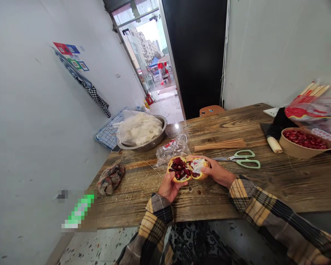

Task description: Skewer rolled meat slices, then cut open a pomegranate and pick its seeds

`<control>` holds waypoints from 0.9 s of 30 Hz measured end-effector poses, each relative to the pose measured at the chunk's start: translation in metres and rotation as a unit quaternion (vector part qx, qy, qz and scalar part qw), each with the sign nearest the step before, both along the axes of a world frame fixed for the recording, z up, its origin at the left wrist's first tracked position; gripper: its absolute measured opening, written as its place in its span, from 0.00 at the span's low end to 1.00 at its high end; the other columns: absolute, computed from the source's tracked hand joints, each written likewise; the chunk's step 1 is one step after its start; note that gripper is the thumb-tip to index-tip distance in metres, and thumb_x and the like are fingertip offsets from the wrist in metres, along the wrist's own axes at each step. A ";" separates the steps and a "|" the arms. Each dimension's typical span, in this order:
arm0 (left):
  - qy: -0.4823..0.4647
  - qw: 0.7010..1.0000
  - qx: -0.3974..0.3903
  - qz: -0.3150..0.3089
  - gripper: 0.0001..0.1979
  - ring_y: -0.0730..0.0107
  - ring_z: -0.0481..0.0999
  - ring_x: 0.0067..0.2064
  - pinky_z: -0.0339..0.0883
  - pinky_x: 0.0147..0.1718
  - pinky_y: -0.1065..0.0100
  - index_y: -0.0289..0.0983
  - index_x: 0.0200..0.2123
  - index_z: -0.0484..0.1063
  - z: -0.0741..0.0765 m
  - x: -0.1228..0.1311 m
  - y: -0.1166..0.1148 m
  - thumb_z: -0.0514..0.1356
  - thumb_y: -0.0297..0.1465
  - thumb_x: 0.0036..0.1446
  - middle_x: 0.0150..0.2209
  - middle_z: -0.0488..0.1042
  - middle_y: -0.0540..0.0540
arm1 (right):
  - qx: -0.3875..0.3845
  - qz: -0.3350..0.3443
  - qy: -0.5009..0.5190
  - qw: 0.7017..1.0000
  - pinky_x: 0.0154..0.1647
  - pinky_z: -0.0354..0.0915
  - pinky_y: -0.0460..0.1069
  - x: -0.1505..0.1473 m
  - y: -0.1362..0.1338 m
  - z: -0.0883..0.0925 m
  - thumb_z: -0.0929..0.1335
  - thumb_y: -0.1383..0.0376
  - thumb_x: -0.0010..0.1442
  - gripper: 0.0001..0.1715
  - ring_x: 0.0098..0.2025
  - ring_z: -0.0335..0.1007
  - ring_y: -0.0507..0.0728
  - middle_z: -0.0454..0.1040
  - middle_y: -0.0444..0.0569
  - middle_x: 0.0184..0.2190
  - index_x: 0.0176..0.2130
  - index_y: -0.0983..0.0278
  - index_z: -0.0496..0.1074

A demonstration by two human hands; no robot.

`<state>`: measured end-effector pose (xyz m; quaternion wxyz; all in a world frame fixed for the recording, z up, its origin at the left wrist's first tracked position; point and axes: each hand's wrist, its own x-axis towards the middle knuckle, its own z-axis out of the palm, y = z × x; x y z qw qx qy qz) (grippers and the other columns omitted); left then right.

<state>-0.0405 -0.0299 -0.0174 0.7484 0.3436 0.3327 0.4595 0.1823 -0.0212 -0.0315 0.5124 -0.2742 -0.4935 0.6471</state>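
Note:
Above the wooden table, my left hand (171, 187) grips one half of a split pomegranate (179, 169), its dark red seeds facing up. My right hand (216, 172) is closed round the other piece of pomegranate (198, 167), which shows white pith and some red seeds. The two pieces touch or nearly touch; whether they are still joined I cannot tell. Green-handled scissors (241, 159) lie just beyond my right hand, blades pointing left. A crumpled clear plastic bag (174, 149) lies behind the fruit.
A paper bowl of pomegranate seeds (305, 141) stands at the right, beside a wooden-handled tool (274, 144). Thin brown sticks (220, 144) lie behind the scissors. A metal basin (157, 141) holds something white under plastic. A bunched cloth (111, 179) rests on the wooden table (143, 206).

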 end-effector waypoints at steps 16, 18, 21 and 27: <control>-0.073 0.994 0.006 0.075 0.27 0.56 0.77 0.47 0.74 0.42 0.60 0.36 0.55 0.63 0.007 0.006 -0.006 0.65 0.31 0.52 0.49 0.75 0.39 | 0.005 -0.132 -0.021 0.991 0.59 0.62 0.57 -0.015 -0.009 -0.003 0.76 0.59 0.45 0.39 0.51 0.71 0.60 0.74 0.52 0.51 0.55 0.61 0.65; -0.081 0.993 0.003 0.086 0.27 0.55 0.77 0.48 0.74 0.43 0.58 0.36 0.54 0.63 0.008 0.006 -0.010 0.65 0.29 0.52 0.49 0.75 0.39 | 0.013 -0.152 -0.045 0.987 0.58 0.62 0.57 -0.017 -0.009 -0.004 0.76 0.60 0.45 0.40 0.51 0.71 0.59 0.74 0.53 0.51 0.56 0.61 0.64; -0.089 0.991 -0.004 0.101 0.25 0.54 0.77 0.48 0.73 0.43 0.57 0.35 0.54 0.63 0.005 0.006 -0.020 0.64 0.29 0.53 0.48 0.76 0.38 | 0.022 -0.194 -0.104 0.975 0.56 0.63 0.58 -0.017 -0.009 -0.007 0.75 0.60 0.45 0.43 0.49 0.72 0.59 0.73 0.54 0.51 0.57 0.62 0.61; -0.119 0.991 -0.024 0.061 0.26 0.52 0.76 0.50 0.71 0.46 0.56 0.36 0.58 0.60 -0.001 0.005 -0.047 0.60 0.30 0.57 0.51 0.74 0.37 | 0.120 -0.251 -0.277 0.920 0.54 0.64 0.58 -0.015 -0.006 -0.014 0.75 0.56 0.43 0.46 0.49 0.70 0.61 0.71 0.55 0.51 0.58 0.62 0.60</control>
